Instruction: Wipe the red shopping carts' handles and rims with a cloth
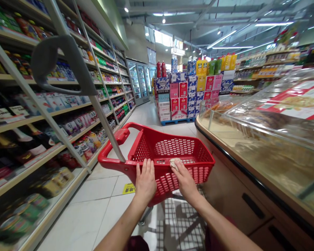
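A red plastic shopping cart [170, 130] with a perforated basket stands sideways in front of me. My left hand [146, 181] rests on its near side, fingers stretched upward and lying flat by the rim. Farther right along the same rim, my right hand [185, 181] presses a small crumpled whitish cloth [176, 161] against the edge. The grey handle [65, 66] rises on a metal pole at the left. I see nothing inside the part of the basket that shows.
Drink shelves [75, 136] line the left side. A counter [232, 150] with clear-lidded food packs [285, 101] runs along the right. Ahead, boxes and bottles are stacked on a blue pallet [178, 121]. A yellow floor sticker [128, 188] lies beneath the cart on white tiles.
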The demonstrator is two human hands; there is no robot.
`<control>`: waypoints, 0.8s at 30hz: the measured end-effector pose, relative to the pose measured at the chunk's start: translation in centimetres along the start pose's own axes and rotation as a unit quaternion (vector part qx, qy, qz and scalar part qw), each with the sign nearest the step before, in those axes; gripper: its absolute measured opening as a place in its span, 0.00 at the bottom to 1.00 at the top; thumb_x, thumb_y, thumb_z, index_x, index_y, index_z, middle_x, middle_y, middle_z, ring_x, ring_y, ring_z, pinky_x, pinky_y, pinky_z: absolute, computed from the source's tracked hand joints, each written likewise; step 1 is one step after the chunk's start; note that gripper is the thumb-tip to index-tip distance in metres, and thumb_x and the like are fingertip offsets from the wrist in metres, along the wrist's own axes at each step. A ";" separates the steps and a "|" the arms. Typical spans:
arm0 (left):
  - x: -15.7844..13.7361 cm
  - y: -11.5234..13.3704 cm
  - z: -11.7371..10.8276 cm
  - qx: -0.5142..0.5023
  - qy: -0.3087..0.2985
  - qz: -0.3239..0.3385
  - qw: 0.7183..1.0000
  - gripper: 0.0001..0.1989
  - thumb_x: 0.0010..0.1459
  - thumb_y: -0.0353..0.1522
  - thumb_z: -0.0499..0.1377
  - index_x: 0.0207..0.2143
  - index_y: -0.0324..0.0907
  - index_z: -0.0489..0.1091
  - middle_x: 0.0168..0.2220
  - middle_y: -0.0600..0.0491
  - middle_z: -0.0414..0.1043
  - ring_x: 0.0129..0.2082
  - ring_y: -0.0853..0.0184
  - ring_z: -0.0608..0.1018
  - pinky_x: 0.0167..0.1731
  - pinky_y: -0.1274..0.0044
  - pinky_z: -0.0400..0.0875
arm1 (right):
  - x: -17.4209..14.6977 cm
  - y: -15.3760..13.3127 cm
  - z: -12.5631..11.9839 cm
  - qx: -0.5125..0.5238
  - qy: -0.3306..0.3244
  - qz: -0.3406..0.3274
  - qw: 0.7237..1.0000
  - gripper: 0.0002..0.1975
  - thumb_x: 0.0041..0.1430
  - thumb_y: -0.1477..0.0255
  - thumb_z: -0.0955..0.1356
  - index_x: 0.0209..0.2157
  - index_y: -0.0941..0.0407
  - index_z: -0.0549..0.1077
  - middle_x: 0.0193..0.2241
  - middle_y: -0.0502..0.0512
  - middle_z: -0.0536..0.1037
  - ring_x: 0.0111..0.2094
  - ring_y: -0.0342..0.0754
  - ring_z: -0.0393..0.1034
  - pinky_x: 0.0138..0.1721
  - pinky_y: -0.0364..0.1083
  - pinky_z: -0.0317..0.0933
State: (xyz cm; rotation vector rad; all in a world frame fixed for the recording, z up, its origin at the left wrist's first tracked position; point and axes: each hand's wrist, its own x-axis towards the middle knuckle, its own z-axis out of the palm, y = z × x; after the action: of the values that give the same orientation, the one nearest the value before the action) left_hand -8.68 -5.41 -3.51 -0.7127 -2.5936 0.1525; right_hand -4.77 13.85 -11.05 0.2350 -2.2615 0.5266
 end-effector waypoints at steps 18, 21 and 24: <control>-0.1 1.5 0.0 -0.021 0.006 -0.001 1.000 0.32 0.47 0.33 0.50 0.55 0.30 0.52 0.58 0.42 0.51 0.59 0.55 0.49 0.57 0.60 0.36 | -0.1 3.5 -1.6 -0.089 0.057 0.123 0.987 0.33 0.44 0.88 0.54 0.52 0.55 0.63 0.57 0.55 0.57 0.59 0.51 0.44 0.55 0.56 0.50; -0.1 1.7 0.0 -0.021 0.009 -0.001 1.000 0.32 0.47 0.33 0.50 0.56 0.31 0.52 0.58 0.43 0.51 0.59 0.54 0.49 0.57 0.59 0.35 | 0.1 2.0 -0.7 -0.053 0.023 0.032 0.998 0.30 0.47 0.88 0.54 0.52 0.57 0.62 0.57 0.56 0.57 0.60 0.49 0.42 0.56 0.54 0.49; -0.2 1.7 0.1 -0.022 0.012 0.013 1.000 0.32 0.47 0.32 0.50 0.56 0.32 0.51 0.59 0.44 0.51 0.60 0.56 0.49 0.57 0.60 0.36 | 0.2 2.9 -1.3 -0.054 0.008 0.018 0.998 0.29 0.48 0.87 0.55 0.51 0.56 0.64 0.56 0.56 0.59 0.59 0.48 0.45 0.55 0.54 0.50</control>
State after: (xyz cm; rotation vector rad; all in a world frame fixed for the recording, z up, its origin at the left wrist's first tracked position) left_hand -7.81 -4.06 -4.04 -0.7599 -2.5731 0.0937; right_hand -4.98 17.05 -10.98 0.1361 -2.2744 0.4217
